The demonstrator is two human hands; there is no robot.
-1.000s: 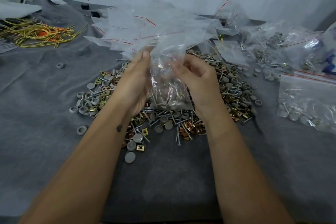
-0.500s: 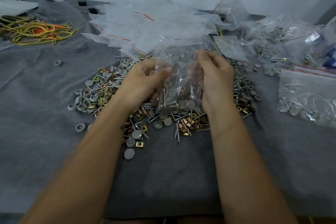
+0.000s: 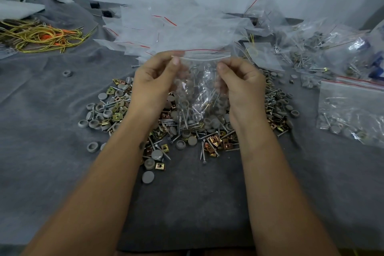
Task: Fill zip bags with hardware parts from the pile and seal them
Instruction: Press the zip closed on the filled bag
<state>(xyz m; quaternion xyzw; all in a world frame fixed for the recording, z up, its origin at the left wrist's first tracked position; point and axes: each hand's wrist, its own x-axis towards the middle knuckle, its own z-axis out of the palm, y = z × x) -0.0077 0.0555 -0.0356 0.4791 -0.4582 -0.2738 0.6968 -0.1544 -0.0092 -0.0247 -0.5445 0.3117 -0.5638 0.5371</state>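
In the head view, the left hand (image 3: 154, 81) and the right hand (image 3: 239, 81) are each pinching an upper corner of a clear zip bag (image 3: 199, 89), thumb in front and fingers behind the plastic, holding it upright just above the pile of hardware (image 3: 187, 131) on the grey cloth-covered surface (image 3: 52, 151). The bag is hanging between the two hands with its red-lined zip strip (image 3: 205, 54) stretched level across the top; screws and grey caps are showing through its lower half. Whether the strip is already pressed closed along its length I cannot tell.

The step in hand looks like sealing. What could go wrong: if the thumbs are running along the strip out of line, the two tracks may be missing each other and leaving a gap, and parts could be spilling back onto the pile when the bag is laid down. A screw tip pressing on the thin plastic could also be piercing it if the hands squeeze low.

Empty bags (image 3: 166, 27) are lying heaped behind, filled bags (image 3: 351, 110) at the right, and yellow cords (image 3: 39, 35) at the far left.
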